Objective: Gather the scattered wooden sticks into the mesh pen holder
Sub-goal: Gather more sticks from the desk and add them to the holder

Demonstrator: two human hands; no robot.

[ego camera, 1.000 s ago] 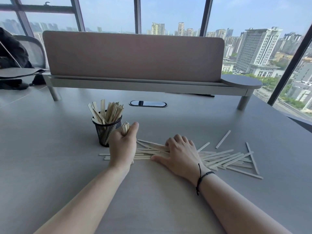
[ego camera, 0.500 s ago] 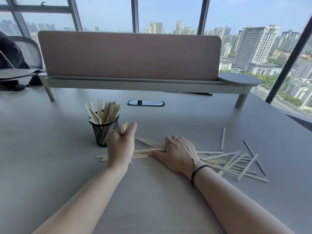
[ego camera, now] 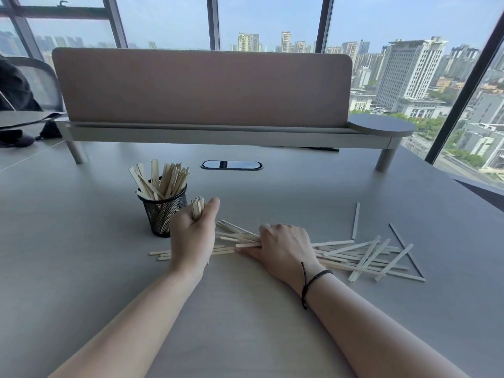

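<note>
A black mesh pen holder [ego camera: 163, 212] stands on the grey desk, holding several wooden sticks upright. Just right of it my left hand [ego camera: 193, 236] is closed round a small bundle of sticks [ego camera: 197, 207], whose ends poke up above the fist. My right hand [ego camera: 283, 246] lies on the desk with fingers curled over several flat sticks [ego camera: 240, 238] that point left. More scattered sticks [ego camera: 365, 257] spread out to the right of that hand, and one lone stick [ego camera: 355, 221] lies farther back. A few sticks [ego camera: 163, 255] show left of my left wrist.
A long desk shelf with a brown divider panel [ego camera: 201, 88] runs across the back, with a round end plate [ego camera: 381, 125]. An oval cable grommet [ego camera: 231, 165] sits behind the holder. A dark bag [ego camera: 16, 137] and chair are at far left. Windows lie beyond.
My right hand has drawn sticks leftward and curled its fingers over them; the pile to its right has shifted and spread. My left hand has kept its bundle beside the holder.
</note>
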